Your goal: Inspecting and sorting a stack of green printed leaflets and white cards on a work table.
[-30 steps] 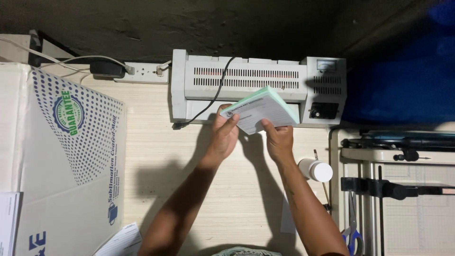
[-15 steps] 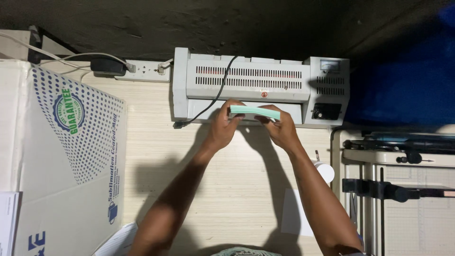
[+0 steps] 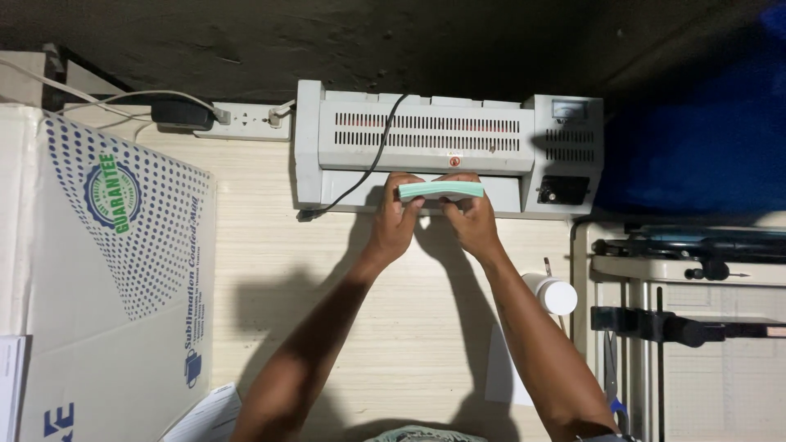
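Both hands on card stack at laminator.
Left hand (image 3: 395, 223) and right hand (image 3: 470, 219) grip green-edged card stack (image 3: 440, 191), edge-on, against grey laminator (image 3: 426, 131).

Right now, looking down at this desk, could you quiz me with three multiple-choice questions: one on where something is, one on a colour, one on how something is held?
1. Where does the white bottle lie?
A. left of the left hand
B. right of the right arm
C. on top of the machine

2. What colour is the stack of cards?
A. pale green
B. red
C. black

3. How is the stack held?
A. by one hand only
B. lying flat on the desk, untouched
C. on edge between both hands

Answers:
1 B, it lies beside the right forearm.
2 A, its edge shows pale green.
3 C, the left hand and the right hand grip its ends before the laminating machine.
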